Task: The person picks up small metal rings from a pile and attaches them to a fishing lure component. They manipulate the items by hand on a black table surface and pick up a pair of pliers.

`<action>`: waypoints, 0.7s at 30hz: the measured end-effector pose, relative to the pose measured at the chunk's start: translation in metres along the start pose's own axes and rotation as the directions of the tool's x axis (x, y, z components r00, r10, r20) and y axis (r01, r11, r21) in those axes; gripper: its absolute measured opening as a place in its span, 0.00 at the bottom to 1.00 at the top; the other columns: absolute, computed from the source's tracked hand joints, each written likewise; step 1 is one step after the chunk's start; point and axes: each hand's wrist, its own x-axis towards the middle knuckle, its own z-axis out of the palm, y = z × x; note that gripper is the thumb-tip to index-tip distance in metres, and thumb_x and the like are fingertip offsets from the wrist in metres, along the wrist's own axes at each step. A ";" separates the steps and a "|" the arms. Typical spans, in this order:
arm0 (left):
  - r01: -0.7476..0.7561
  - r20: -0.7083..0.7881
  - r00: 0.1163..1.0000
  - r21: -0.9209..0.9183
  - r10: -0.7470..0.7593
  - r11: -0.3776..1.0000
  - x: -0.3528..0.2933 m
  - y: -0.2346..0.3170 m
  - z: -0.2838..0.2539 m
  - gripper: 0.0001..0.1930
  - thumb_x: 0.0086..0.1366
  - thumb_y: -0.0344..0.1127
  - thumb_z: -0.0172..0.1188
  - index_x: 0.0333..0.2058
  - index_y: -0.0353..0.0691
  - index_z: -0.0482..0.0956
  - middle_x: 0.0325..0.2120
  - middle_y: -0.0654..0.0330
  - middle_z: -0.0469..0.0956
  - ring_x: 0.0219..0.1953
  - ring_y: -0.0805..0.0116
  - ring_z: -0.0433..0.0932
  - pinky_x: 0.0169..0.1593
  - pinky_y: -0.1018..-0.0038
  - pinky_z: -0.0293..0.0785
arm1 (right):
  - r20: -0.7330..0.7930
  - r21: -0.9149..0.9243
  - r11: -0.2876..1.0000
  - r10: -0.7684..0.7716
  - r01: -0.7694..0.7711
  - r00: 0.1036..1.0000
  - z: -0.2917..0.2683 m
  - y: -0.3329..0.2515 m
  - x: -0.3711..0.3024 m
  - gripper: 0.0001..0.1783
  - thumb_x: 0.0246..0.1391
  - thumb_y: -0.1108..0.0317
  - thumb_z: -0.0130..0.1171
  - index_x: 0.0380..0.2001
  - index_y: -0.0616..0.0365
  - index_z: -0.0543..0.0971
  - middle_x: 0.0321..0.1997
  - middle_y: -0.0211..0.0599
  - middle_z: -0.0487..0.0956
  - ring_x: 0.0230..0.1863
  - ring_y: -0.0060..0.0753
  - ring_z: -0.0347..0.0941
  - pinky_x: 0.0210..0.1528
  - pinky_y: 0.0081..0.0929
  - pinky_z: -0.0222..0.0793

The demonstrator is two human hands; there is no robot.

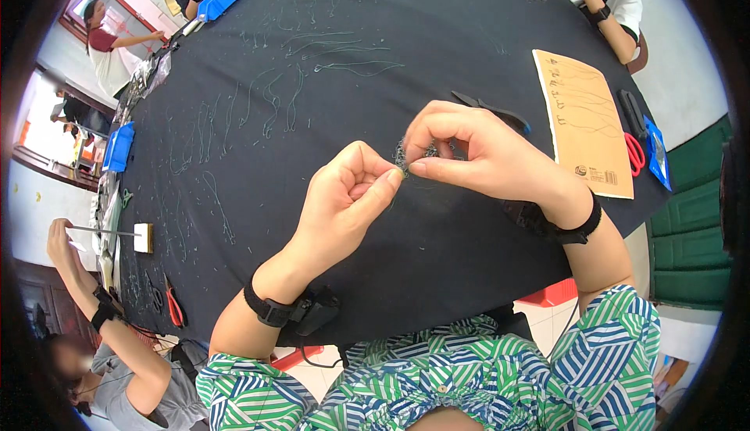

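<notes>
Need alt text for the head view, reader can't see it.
Left hand and right hand meet fingertips-first at a small dark tangle above a black-covered table scattered with thin green strands. Right of them lie a tan sheet and red scissor handles. Other people are around the table.

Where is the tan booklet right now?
In the head view, the tan booklet lies on the right side of the black-covered table, between the right hand and the red scissor handles.
</notes>
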 end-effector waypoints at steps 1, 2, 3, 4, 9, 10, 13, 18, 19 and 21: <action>-0.002 -0.002 1.000 0.003 0.002 1.000 0.000 0.000 0.000 0.04 0.70 0.30 0.57 0.35 0.39 0.72 0.24 0.76 0.65 0.24 0.91 0.56 0.27 0.89 0.52 | -0.015 0.042 0.999 0.023 -0.022 1.000 0.002 -0.002 0.000 0.09 0.58 0.69 0.63 0.40 0.60 0.78 0.36 0.25 0.75 0.31 0.13 0.66 0.32 0.15 0.62; -0.003 -0.004 1.000 0.005 0.003 1.000 0.000 0.000 0.000 0.04 0.70 0.30 0.57 0.35 0.39 0.72 0.24 0.77 0.64 0.24 0.91 0.56 0.27 0.89 0.52 | -0.029 0.084 0.995 0.047 -0.044 0.999 0.004 -0.004 0.000 0.10 0.57 0.70 0.63 0.41 0.60 0.78 0.35 0.25 0.75 0.30 0.12 0.65 0.30 0.15 0.62; -0.002 -0.004 1.000 0.005 0.002 1.000 0.000 0.000 0.000 0.04 0.70 0.30 0.57 0.35 0.39 0.72 0.24 0.77 0.64 0.24 0.91 0.56 0.27 0.89 0.52 | -0.028 0.085 0.995 0.048 -0.045 0.998 0.003 -0.008 0.000 0.10 0.57 0.70 0.63 0.41 0.60 0.78 0.35 0.25 0.75 0.30 0.12 0.65 0.30 0.15 0.62; -0.011 -0.002 1.000 -0.001 0.011 1.000 0.001 0.000 0.000 0.04 0.70 0.30 0.57 0.35 0.39 0.72 0.24 0.77 0.64 0.24 0.91 0.55 0.27 0.89 0.51 | 0.017 0.152 0.981 0.118 -0.119 0.993 0.001 -0.016 0.000 0.11 0.56 0.69 0.63 0.41 0.60 0.78 0.37 0.29 0.77 0.30 0.16 0.68 0.31 0.18 0.65; -0.010 0.005 1.000 0.005 0.010 1.000 0.000 0.000 0.001 0.05 0.70 0.30 0.58 0.34 0.39 0.73 0.23 0.77 0.63 0.24 0.91 0.55 0.27 0.89 0.51 | 0.036 0.258 0.953 0.151 -0.155 0.988 0.006 -0.018 0.001 0.12 0.53 0.68 0.62 0.40 0.61 0.78 0.39 0.34 0.80 0.30 0.20 0.72 0.31 0.21 0.67; -0.014 0.003 1.000 -0.007 0.015 1.000 0.000 0.000 0.002 0.05 0.70 0.30 0.58 0.34 0.39 0.73 0.23 0.77 0.63 0.24 0.91 0.55 0.27 0.89 0.51 | 0.029 0.277 0.949 0.150 -0.152 0.988 0.007 -0.017 0.001 0.12 0.53 0.69 0.62 0.40 0.61 0.77 0.37 0.33 0.81 0.30 0.20 0.73 0.31 0.21 0.67; -0.009 -0.004 1.000 -0.016 0.009 1.000 0.000 0.000 0.001 0.04 0.70 0.30 0.58 0.34 0.39 0.73 0.23 0.77 0.64 0.23 0.91 0.55 0.27 0.89 0.52 | 0.003 0.263 0.954 0.151 -0.147 0.989 0.006 -0.016 0.001 0.11 0.53 0.70 0.62 0.40 0.61 0.77 0.33 0.32 0.81 0.30 0.20 0.74 0.32 0.20 0.68; 0.013 -0.008 1.000 -0.001 -0.013 1.000 0.000 0.001 0.000 0.04 0.69 0.29 0.58 0.35 0.39 0.73 0.24 0.77 0.66 0.23 0.92 0.56 0.27 0.90 0.52 | -0.059 0.252 0.960 0.144 -0.125 0.988 0.006 -0.014 0.002 0.12 0.53 0.71 0.62 0.40 0.61 0.77 0.31 0.31 0.82 0.31 0.20 0.75 0.34 0.20 0.69; 0.022 -0.011 1.000 0.009 -0.021 1.000 0.000 0.001 0.000 0.03 0.69 0.29 0.58 0.35 0.39 0.74 0.23 0.77 0.66 0.23 0.92 0.56 0.27 0.90 0.52 | -0.055 0.244 0.961 0.145 -0.128 0.988 0.005 -0.014 0.002 0.12 0.53 0.71 0.62 0.40 0.61 0.77 0.32 0.32 0.82 0.31 0.20 0.76 0.34 0.20 0.69; 0.030 -0.015 0.999 0.019 -0.030 0.999 0.000 0.002 0.000 0.03 0.69 0.29 0.58 0.35 0.38 0.74 0.23 0.77 0.66 0.23 0.92 0.56 0.26 0.89 0.52 | -0.051 0.237 0.963 0.146 -0.130 0.988 0.005 -0.013 0.002 0.12 0.53 0.71 0.62 0.40 0.61 0.77 0.32 0.32 0.83 0.32 0.20 0.76 0.34 0.21 0.69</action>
